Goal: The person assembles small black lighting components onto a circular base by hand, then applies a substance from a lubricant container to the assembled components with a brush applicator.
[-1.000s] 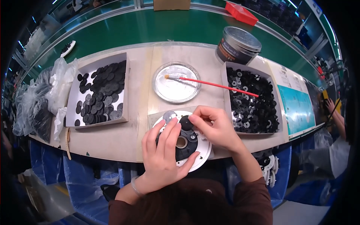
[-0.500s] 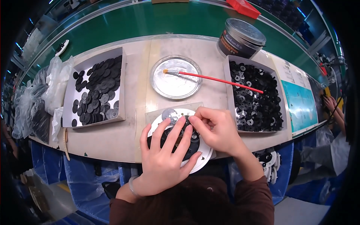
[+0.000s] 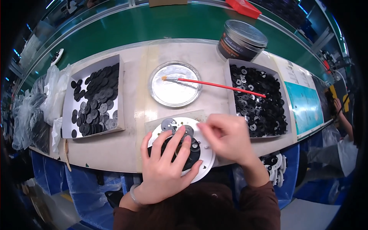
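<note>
A white round plate [image 3: 208, 158] lies at the table's near edge, bearing dark gears and a black round part. My left hand [image 3: 163, 166] rests over it with fingers spread, covering much of the middle. A grey gear [image 3: 188, 130] shows just beyond its fingertips, beside a translucent grey disc [image 3: 167, 124] at the plate's far side. To the right, my right hand [image 3: 227, 137] hovers by the plate's edge, fingers curled in and blurred at the tips. Whatever it may hold is hidden.
Open boxes of black gears [image 3: 122, 96] and small black parts [image 3: 289, 115] stand left and right. Between them, a round clear lid [image 3: 172, 100] carries a red-handled brush [image 3: 222, 86]. Behind stand a dark tub [image 3: 239, 44] and a green surface [image 3: 184, 25]. Plastic bags [image 3: 53, 92] lie far left.
My right hand has drawn off the gear at the plate's far side and moved right. The grey gear there is now uncovered. My left hand stays on the plate.
</note>
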### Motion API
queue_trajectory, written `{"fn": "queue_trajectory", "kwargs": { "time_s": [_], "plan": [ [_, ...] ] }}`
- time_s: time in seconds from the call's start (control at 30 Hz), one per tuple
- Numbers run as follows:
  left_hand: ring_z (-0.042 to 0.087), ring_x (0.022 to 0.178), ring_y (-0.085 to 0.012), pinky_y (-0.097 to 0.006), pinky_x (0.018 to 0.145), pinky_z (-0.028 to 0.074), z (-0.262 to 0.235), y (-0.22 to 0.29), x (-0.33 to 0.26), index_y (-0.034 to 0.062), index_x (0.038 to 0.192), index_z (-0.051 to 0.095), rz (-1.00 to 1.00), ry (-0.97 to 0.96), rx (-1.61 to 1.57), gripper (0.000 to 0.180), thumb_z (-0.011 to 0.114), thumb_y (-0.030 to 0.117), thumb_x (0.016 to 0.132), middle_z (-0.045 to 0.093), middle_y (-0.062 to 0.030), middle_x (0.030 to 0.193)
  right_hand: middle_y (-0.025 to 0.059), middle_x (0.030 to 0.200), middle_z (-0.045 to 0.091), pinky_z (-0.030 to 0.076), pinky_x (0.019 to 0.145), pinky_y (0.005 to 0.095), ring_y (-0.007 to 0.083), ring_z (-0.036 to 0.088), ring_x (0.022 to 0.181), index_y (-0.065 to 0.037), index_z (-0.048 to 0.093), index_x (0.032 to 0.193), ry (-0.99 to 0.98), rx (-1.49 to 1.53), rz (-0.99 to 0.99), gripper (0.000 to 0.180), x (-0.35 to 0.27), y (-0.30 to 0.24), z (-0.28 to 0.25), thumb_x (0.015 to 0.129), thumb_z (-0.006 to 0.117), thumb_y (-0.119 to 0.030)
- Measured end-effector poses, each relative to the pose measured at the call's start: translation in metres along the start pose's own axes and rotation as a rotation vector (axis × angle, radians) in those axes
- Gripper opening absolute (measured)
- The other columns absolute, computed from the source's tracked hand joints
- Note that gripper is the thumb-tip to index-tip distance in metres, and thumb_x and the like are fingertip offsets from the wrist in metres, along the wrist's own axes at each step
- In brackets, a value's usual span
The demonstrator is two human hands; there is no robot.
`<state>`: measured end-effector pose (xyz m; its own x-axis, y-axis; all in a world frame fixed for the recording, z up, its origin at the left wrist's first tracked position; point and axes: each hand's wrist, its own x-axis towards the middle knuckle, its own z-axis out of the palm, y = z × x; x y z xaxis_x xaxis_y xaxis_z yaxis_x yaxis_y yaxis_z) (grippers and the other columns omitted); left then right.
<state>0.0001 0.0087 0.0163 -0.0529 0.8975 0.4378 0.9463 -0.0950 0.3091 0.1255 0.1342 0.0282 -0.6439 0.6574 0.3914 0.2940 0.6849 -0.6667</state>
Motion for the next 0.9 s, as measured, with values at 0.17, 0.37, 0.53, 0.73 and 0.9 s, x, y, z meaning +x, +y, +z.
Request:
{"fn": "queue_trajectory", "kwargs": {
  "time_s": [0.17,0.37,0.53,0.73,0.9],
  "plan": [
    [0.046,0.106,-0.0313,-0.05,0.095,0.028,-0.002,0.002,0.001,0.002,0.102,0.058,0.0,-0.006,-0.02,0.049,0.072,0.021,0.06,0.053,-0.0115,0.117,0.0,0.06,0.05,0.033,0.049,0.0201,0.0042,0.043,0.055,0.003,0.056,0.071,0.433,-0.144,0.245,0.022,-0.014,0.023,-0.074,0.088,0.045,-0.007],
    [0.044,0.107,-0.0331,-0.05,0.095,0.028,-0.004,0.003,0.0,0.0002,0.103,0.057,0.019,-0.008,0.006,0.048,0.071,0.018,0.061,0.053,-0.0131,0.117,0.0074,0.075,0.063,0.043,0.061,0.0253,0.0129,0.053,0.064,-0.005,0.067,0.09,0.338,-0.545,0.417,0.015,-0.043,0.073,-0.133,0.076,0.061,-0.006],
    [0.045,0.106,-0.032,-0.05,0.095,0.028,-0.001,0.004,0.0,0.0003,0.102,0.058,0.036,0.01,0.021,0.044,0.069,0.022,0.065,0.053,-0.0126,0.116,0.0106,0.08,0.064,0.045,0.069,0.03,0.0196,0.056,0.072,-0.004,0.067,0.087,0.225,-0.514,0.433,0.018,-0.049,0.075,-0.134,0.068,0.066,-0.003],
    [0.045,0.105,-0.0331,-0.048,0.094,0.03,-0.002,0.004,-0.001,0.0,0.101,0.057,0.038,0.036,0.027,0.044,0.069,0.018,0.063,0.053,-0.0127,0.116,0.0098,0.077,0.06,0.046,0.071,0.0313,0.0225,0.056,0.074,-0.004,0.066,0.086,0.045,-0.506,0.369,0.017,-0.042,0.08,-0.123,0.069,0.066,-0.006],
    [0.045,0.105,-0.0325,-0.047,0.093,0.03,-0.001,0.002,-0.001,0.0002,0.1,0.058,0.041,0.05,0.02,0.043,0.069,0.019,0.063,0.054,-0.0128,0.115,0.0087,0.075,0.057,0.045,0.07,0.0318,0.0244,0.055,0.073,-0.004,0.066,0.083,0.021,-0.593,0.187,0.013,-0.039,0.09,-0.111,0.071,0.065,-0.007]
  ]
}}
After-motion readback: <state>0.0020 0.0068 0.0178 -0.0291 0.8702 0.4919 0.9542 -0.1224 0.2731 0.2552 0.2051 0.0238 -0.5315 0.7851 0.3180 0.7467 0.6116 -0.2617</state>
